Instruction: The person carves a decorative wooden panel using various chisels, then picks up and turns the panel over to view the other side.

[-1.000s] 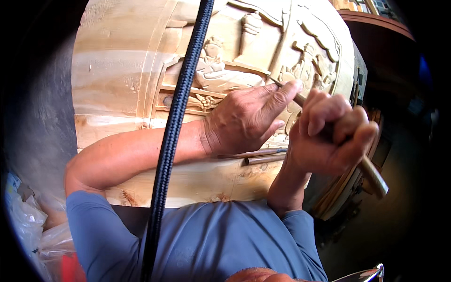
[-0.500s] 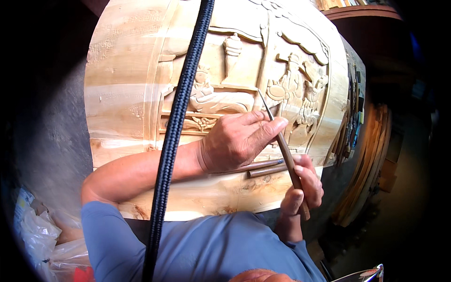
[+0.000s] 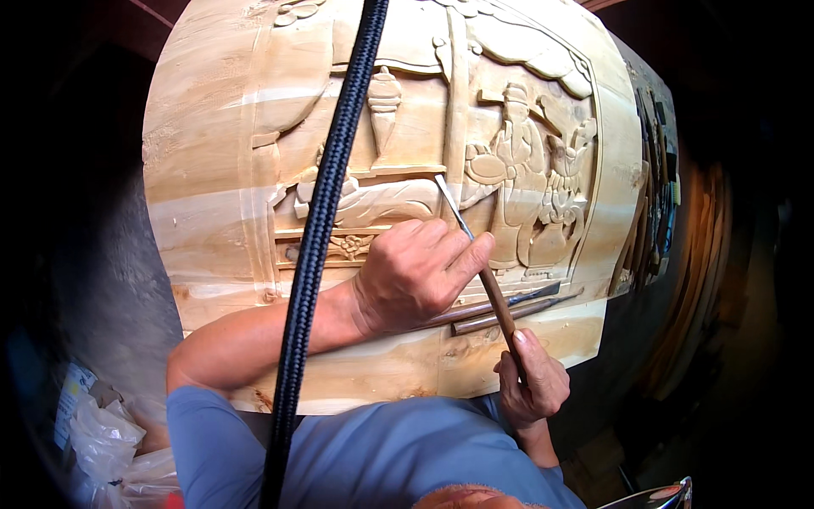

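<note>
A carving chisel [image 3: 498,304] with a wooden handle slants across a pale carved wooden panel [image 3: 203,153]. Its bright blade tip touches or nearly touches the relief at the right end of a reclining figure [image 3: 394,202], beside an upright post. My left hand [image 3: 417,267] grips the chisel low, where shaft meets handle, and its wrist lies over the panel. Near the handle's butt end, my right hand [image 3: 534,383] is closed around the wood, thumb on top. Under the chisel, a wooden-handled tool [image 3: 483,324] lies on the panel with another alongside, partly hidden by my left hand.
A black braided cord [image 3: 326,182] hangs across the view in front of the panel. Many carving tools [image 3: 655,170] lie in a row past the right edge. Curved planks [image 3: 699,263] stand farther right. A clear plastic bag [image 3: 106,437] sits at lower left.
The view has shifted slightly. The chisel has turned so its flat blade face shows, and its tip sits slightly lower on the relief. My right hand has moved down and closed more fully round the handle.
</note>
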A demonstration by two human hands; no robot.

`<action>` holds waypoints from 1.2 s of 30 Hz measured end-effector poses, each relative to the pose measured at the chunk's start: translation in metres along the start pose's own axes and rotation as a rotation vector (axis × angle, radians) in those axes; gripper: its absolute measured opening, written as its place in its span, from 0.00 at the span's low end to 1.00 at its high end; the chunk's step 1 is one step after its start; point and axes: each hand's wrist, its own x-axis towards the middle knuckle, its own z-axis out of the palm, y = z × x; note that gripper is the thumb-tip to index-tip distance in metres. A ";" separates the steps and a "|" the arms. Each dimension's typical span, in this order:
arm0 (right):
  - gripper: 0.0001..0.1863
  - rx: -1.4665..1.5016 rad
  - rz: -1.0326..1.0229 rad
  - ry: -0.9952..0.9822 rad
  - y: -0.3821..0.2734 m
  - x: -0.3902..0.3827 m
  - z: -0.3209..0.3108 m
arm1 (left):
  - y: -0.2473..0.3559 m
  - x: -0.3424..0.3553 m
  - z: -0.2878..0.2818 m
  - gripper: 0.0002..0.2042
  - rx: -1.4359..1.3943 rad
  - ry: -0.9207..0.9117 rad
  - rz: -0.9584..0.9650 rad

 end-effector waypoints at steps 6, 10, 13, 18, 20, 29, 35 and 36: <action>0.27 -0.064 -0.092 -0.014 -0.011 0.010 -0.004 | 0.000 -0.001 0.000 0.14 -0.002 0.013 -0.017; 0.26 -0.081 -0.133 -0.046 -0.020 0.020 -0.009 | -0.003 0.001 -0.001 0.12 0.028 0.037 0.001; 0.26 -0.026 -0.160 -0.087 -0.026 0.028 -0.010 | -0.006 0.001 -0.007 0.11 0.026 0.019 0.005; 0.26 0.038 -0.191 -0.159 -0.033 0.028 -0.018 | -0.006 0.000 -0.008 0.10 -0.007 0.046 0.027; 0.26 0.054 -0.193 -0.165 -0.033 0.028 -0.014 | -0.006 0.000 -0.008 0.10 -0.009 0.051 0.026; 0.28 0.037 -0.186 -0.127 -0.026 0.018 0.004 | -0.007 -0.001 -0.008 0.12 0.010 0.042 0.034; 0.28 0.034 -0.172 -0.103 -0.026 0.019 0.005 | -0.008 -0.001 -0.009 0.13 0.000 0.015 0.038; 0.27 0.039 -0.167 -0.103 -0.026 0.021 0.005 | -0.009 -0.001 -0.009 0.13 -0.005 0.016 0.036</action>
